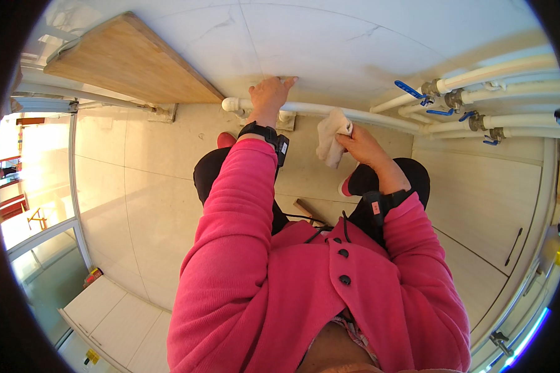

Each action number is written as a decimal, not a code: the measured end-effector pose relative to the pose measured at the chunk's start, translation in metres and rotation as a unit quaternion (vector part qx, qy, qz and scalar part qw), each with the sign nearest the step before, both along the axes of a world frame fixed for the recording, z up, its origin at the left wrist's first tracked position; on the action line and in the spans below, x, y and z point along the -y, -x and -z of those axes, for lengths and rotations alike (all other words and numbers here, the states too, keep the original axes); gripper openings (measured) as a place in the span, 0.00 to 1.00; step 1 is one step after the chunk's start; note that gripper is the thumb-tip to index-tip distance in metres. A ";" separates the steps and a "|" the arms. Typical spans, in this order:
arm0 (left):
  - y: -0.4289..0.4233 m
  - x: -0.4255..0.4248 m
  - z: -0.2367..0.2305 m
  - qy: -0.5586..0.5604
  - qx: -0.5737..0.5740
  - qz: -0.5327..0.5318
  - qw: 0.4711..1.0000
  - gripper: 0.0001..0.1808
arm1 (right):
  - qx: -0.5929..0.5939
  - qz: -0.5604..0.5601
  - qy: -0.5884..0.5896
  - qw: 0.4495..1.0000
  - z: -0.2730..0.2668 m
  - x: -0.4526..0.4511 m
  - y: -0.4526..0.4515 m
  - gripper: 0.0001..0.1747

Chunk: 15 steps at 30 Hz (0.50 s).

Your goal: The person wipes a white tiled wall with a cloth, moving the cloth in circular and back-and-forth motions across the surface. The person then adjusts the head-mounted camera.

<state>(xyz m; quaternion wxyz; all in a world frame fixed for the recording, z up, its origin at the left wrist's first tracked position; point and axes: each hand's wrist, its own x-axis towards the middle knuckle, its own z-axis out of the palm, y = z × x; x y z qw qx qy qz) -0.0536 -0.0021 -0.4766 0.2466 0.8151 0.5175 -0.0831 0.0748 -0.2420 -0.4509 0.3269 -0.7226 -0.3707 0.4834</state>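
My left hand reaches past a white pipe to the foot of the marble-patterned wall. Its thumb points right, while the other fingers are foreshortened; whether they hold anything cannot be made out. A crumpled off-white cloth hangs from my right hand, pinched between thumb and fingers. That hand is held in front of my right knee, below the pipe in the picture. Both wrists carry black straps with small devices.
A wooden board leans at the wall on the left. Valves with blue levers sit on white pipes at right, above a pale cabinet door. A small wooden stool shows between my legs. A glass door stands at left.
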 end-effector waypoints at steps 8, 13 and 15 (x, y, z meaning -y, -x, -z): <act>-0.002 -0.001 0.002 -0.010 -0.010 -0.012 1.000 0.34 | 0.004 -0.005 0.000 1.000 -0.002 -0.003 0.000 0.15; -0.001 0.001 -0.006 0.011 -0.009 -0.001 1.000 0.35 | 0.018 -0.003 -0.011 1.000 -0.001 0.000 0.000 0.15; 0.000 0.002 -0.006 0.007 -0.006 0.006 1.000 0.36 | 0.000 -0.005 -0.013 1.000 0.000 0.000 -0.001 0.15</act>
